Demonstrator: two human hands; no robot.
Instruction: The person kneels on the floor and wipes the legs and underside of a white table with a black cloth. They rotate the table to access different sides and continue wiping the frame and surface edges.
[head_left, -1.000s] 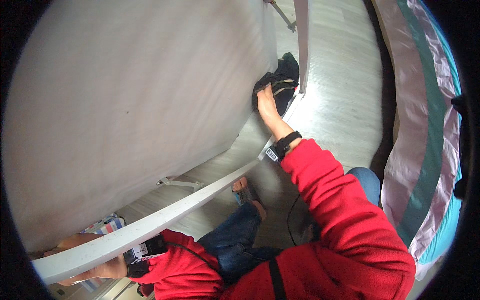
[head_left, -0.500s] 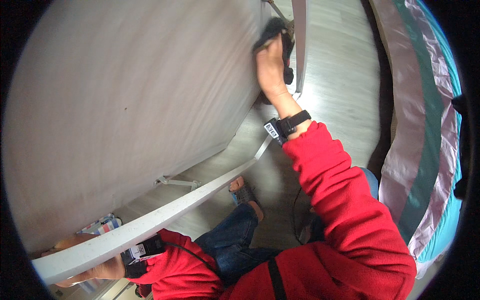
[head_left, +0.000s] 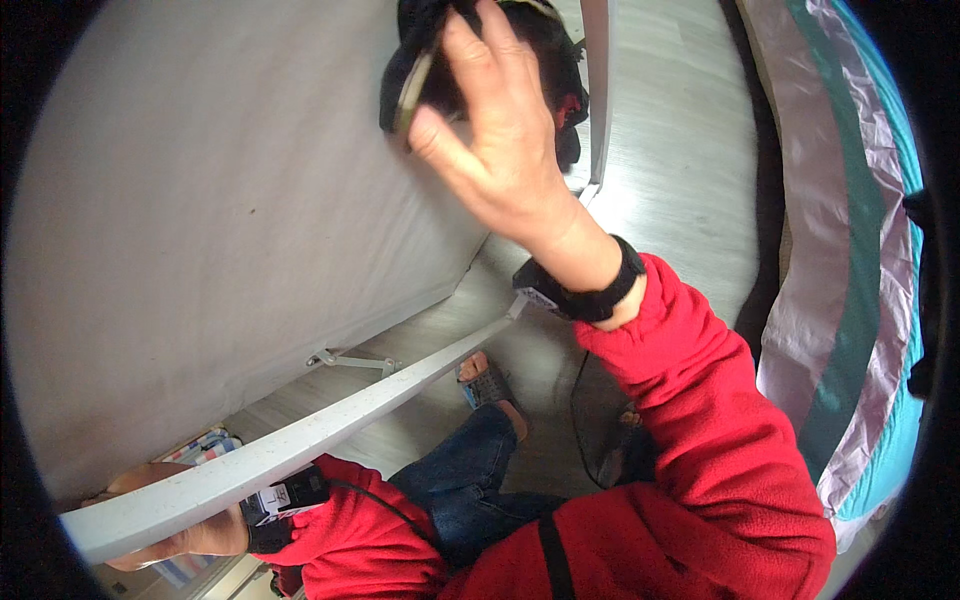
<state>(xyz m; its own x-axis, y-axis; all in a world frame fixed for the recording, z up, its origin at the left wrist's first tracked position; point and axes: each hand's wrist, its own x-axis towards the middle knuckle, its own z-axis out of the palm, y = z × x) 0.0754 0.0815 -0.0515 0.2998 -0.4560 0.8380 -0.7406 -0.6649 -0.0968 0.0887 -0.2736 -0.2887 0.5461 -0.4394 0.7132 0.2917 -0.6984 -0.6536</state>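
A bunched black cloth with a pale edge is in my right hand, against the upper part of a large off-white panel standing on its side. My thumb lies by the pale edge and the other fingers reach over the cloth; motion blurs them a little. At lower left, my left hand is closed around a white metal bar, part of a leg frame joined to the panel. The bar hides part of that hand.
A folding bracket links panel and frame. An upright white leg rises beyond my right hand. Along the right side runs bedding in pink, teal and turquoise. My sandalled foot rests on the grey floor, near a dark cable.
My right hand has come up and toward me, bringing the black cloth leftward over the panel, where it looks larger. The left hand keeps its place on the bar.
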